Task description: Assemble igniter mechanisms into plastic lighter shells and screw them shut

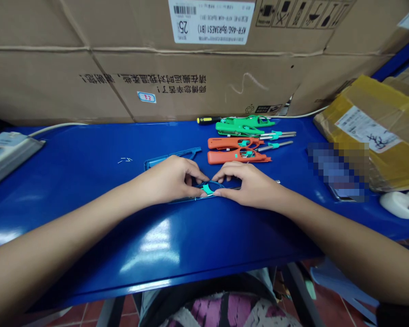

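Observation:
Between my hands, low over the blue table, is a blue lighter casing half (215, 184) with a teal trigger (207, 189) in its loop. My left hand (173, 179) pinches its left side, thumb beside the trigger. On the other side, the fingertips and thumb of my right hand (250, 185) close on the casing; a thin metal tube sticks out past them. My hands cover much of this piece. Just behind my left hand lies another blue casing half (172, 157). Orange lighter parts (238, 157) and green lighter parts (241, 126), some with metal tubes, lie farther back.
A black and yellow screwdriver (208, 120) lies near the large cardboard box (105, 100). Several tiny pale pins (125, 160) are scattered at left. A power strip (10, 154) occupies the left edge. At right are a taped parcel (378, 131), a blurred-out flat object (341, 172) and a white case (402, 203).

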Tool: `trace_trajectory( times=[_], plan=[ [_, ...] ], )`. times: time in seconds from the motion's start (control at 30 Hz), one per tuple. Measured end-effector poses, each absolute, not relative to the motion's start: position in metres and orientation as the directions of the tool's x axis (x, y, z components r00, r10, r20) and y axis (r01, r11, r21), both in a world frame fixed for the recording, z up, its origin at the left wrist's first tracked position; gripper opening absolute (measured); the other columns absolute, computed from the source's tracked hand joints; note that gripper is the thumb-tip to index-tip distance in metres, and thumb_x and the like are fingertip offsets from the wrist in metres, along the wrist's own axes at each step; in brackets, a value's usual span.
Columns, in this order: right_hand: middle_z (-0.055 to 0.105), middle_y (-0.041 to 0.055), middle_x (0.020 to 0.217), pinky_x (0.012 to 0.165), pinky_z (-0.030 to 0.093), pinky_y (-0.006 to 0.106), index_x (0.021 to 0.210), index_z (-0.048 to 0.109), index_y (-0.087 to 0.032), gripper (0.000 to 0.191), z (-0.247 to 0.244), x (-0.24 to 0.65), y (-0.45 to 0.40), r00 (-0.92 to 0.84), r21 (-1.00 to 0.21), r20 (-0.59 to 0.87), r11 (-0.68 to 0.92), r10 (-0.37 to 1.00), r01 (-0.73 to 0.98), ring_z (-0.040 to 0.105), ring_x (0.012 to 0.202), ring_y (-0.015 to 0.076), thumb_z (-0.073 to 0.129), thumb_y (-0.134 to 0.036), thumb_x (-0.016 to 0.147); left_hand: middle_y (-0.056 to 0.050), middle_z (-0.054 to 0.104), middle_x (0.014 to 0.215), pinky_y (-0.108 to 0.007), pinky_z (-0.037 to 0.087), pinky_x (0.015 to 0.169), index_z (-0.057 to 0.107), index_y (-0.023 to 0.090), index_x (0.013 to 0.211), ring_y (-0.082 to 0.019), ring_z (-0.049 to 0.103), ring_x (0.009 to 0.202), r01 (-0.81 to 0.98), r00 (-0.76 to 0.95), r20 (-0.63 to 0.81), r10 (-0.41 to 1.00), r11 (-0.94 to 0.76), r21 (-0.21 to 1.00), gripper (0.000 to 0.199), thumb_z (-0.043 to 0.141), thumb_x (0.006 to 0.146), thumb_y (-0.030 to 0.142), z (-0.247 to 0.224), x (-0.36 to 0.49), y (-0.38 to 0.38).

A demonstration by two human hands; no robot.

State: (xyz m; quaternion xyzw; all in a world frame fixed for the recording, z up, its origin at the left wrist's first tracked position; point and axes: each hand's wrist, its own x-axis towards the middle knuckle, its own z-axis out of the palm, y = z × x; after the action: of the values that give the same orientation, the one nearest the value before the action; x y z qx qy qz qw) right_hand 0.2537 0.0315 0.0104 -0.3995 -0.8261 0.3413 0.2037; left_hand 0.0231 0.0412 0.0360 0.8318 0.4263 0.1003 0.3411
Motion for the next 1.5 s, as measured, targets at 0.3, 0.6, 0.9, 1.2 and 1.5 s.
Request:
trace_trajectory(
  times=[0.3,0.6,0.9,1.2,1.5],
  plan=[
    [0.071,0.0043,0.096,0.083,0.053,0.032,0.1,0.073,-0.018,0.021,0.011,0.253,0.031,-0.608,-0.722,0.056,0.453,0.792,0.524,0.063,0.09,0.0174,0.075,-0.026,0.081,-0.003,0.072,0.089,-0.024,0.049,0.061,0.079,0.023,0.107,-0.015,0.063,0.072,0.637,0.588,-0.103,0.802,-0.381,0.67,0.035,0.076,0.075,0.038,0.027,0.019,0.037],
    [0.072,0.0054,0.1,0.083,0.052,0.031,0.103,0.074,-0.018,0.02,0.019,0.256,0.031,-0.681,-0.659,0.08,0.551,0.728,0.512,0.065,0.093,0.018,0.068,-0.021,0.085,-0.003,0.071,0.088,-0.025,0.048,0.061,0.079,0.023,0.105,-0.015,0.061,0.07,0.618,0.575,-0.097,0.812,-0.354,0.702,0.035,0.076,0.075,0.04,0.026,0.018,0.036],
    [0.073,0.005,0.098,0.083,0.053,0.031,0.103,0.075,-0.019,0.019,0.017,0.256,0.03,-0.675,-0.645,0.093,0.561,0.732,0.519,0.066,0.091,0.0182,0.07,-0.023,0.086,-0.002,0.071,0.084,-0.024,0.048,0.059,0.08,0.023,0.102,-0.014,0.06,0.068,0.618,0.571,-0.1,0.815,-0.347,0.706,0.033,0.076,0.073,0.039,0.025,0.02,0.037],
    [0.072,0.0056,0.099,0.079,0.051,0.029,0.106,0.074,-0.017,0.022,0.015,0.257,0.03,-0.691,-0.614,0.118,0.6,0.713,0.514,0.066,0.089,0.0173,0.068,-0.023,0.086,-0.002,0.07,0.084,-0.024,0.048,0.062,0.08,0.022,0.102,-0.014,0.061,0.069,0.608,0.566,-0.069,0.821,-0.36,0.707,0.032,0.077,0.075,0.039,0.024,0.021,0.034],
    [0.072,0.0063,0.097,0.077,0.051,0.029,0.104,0.075,-0.017,0.018,0.018,0.257,0.03,-0.698,-0.602,0.12,0.611,0.706,0.515,0.066,0.086,0.0173,0.068,-0.023,0.088,-0.003,0.071,0.092,-0.026,0.046,0.064,0.079,0.021,0.102,-0.014,0.061,0.073,0.602,0.554,0.015,0.832,-0.413,0.683,0.028,0.075,0.08,0.039,0.022,0.024,0.026]
  ],
)
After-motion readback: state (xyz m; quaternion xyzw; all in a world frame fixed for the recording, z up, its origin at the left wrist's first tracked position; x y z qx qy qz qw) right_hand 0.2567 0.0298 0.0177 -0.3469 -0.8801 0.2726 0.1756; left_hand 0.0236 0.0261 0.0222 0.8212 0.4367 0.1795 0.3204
